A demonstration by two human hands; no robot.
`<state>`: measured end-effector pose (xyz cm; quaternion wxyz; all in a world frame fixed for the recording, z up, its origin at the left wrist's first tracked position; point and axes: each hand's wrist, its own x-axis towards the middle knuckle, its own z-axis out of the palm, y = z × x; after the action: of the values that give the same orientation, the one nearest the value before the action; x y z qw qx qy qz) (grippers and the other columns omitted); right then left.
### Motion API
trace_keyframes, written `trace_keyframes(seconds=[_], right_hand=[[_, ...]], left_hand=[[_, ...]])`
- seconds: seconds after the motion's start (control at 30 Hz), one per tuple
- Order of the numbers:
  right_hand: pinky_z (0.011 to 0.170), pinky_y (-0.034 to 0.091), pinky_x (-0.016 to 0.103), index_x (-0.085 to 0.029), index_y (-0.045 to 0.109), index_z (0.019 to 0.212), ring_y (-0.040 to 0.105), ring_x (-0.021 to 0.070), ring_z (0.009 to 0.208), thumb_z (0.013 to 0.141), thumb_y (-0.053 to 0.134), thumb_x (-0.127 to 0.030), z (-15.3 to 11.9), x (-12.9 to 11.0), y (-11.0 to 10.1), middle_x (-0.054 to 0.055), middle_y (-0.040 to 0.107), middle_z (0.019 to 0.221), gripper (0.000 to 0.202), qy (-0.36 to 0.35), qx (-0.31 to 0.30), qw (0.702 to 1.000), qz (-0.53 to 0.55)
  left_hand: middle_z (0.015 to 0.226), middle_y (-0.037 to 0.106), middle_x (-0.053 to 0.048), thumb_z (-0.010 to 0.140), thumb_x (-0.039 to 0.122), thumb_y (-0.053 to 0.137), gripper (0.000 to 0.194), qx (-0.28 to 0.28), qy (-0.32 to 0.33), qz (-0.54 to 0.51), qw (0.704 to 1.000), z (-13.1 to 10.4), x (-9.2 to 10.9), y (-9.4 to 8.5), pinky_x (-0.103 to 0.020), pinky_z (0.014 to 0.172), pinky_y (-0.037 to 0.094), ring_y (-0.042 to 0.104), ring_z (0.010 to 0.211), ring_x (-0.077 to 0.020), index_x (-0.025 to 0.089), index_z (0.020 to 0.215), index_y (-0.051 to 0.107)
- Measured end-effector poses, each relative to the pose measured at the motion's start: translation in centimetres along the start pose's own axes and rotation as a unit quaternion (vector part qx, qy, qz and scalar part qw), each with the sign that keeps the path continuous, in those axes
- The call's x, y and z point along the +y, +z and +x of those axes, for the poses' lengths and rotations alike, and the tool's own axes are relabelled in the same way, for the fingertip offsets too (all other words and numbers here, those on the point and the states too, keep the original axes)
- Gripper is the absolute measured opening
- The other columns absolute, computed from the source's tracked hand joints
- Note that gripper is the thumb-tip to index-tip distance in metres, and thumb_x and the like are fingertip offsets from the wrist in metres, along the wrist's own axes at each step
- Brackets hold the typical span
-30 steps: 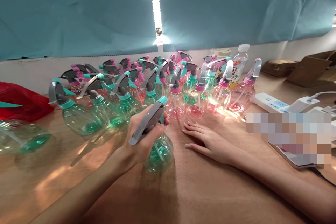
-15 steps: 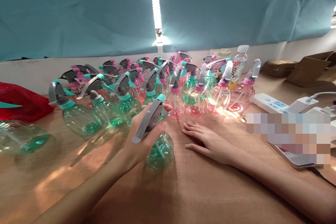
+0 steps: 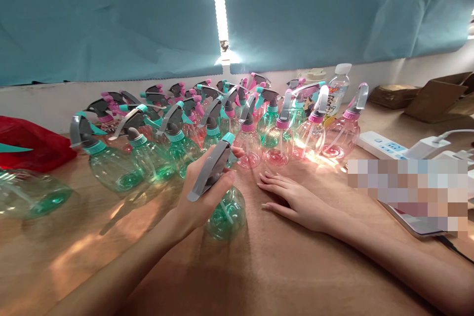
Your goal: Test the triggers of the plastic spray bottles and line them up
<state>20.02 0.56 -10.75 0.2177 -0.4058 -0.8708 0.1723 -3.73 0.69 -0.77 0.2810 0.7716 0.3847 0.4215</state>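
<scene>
My left hand (image 3: pixel 202 185) is wrapped round the neck of a green spray bottle (image 3: pixel 226 217) with a grey and teal trigger head. The bottle's clear green body rests on the table below the fingers; its collar is hidden by the hand. My right hand (image 3: pixel 287 195) lies flat on the wooden table (image 3: pixel 296 276), fingers stretched toward the bottle and holding nothing. Just beyond the hands stand a pink spray bottle (image 3: pixel 277 145) and another green spray bottle (image 3: pixel 181 153), part of a crowd of several pink and green ones.
At the far left are a green bottle body (image 3: pixel 35 192) and a red plastic bag (image 3: pixel 35 143). A clear capped bottle (image 3: pixel 337 89) stands at the back. On the right are a white power strip (image 3: pixel 383 143), a blurred-out device (image 3: pixel 418 229) and an open cardboard box (image 3: pixel 439 98).
</scene>
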Motion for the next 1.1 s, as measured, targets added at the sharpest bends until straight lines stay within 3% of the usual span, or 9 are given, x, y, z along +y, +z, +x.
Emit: trace_keyframes(seconds=[0.53,0.8,1.1], right_hand=[[0.113,0.034,0.053,-0.022,0.048,0.142,0.038,0.0298,0.139,0.094,0.052,-0.047,-0.03,0.04,0.01,0.010,0.047,0.146,0.054,-0.003,0.009,1.000,0.007],[0.113,0.033,0.052,-0.023,0.048,0.142,0.037,0.0293,0.139,0.094,0.052,-0.048,-0.04,0.03,0.07,0.008,0.048,0.146,0.054,-0.001,0.008,1.000,0.003],[0.114,0.033,0.052,-0.022,0.047,0.142,0.036,0.0289,0.140,0.095,0.050,-0.048,0.01,-0.03,-0.03,0.009,0.046,0.147,0.055,0.003,-0.004,1.000,-0.009]], left_hand=[[0.112,0.068,-0.005,0.086,0.025,0.051,0.032,-0.005,-0.015,-0.006,1.000,-0.06,-0.03,-0.02,-0.034,0.074,0.052,0.063,0.077,-0.0173,0.023,0.117,0.059],[0.119,0.066,-0.005,0.085,0.026,0.052,0.032,-0.001,-0.008,-0.002,1.000,0.02,0.02,0.10,-0.035,0.075,0.052,0.065,0.084,-0.0196,0.023,0.116,0.060],[0.119,0.066,-0.005,0.086,0.025,0.051,0.032,-0.003,-0.007,-0.010,1.000,-0.02,-0.20,0.08,-0.034,0.073,0.051,0.062,0.076,-0.0169,0.024,0.117,0.060]])
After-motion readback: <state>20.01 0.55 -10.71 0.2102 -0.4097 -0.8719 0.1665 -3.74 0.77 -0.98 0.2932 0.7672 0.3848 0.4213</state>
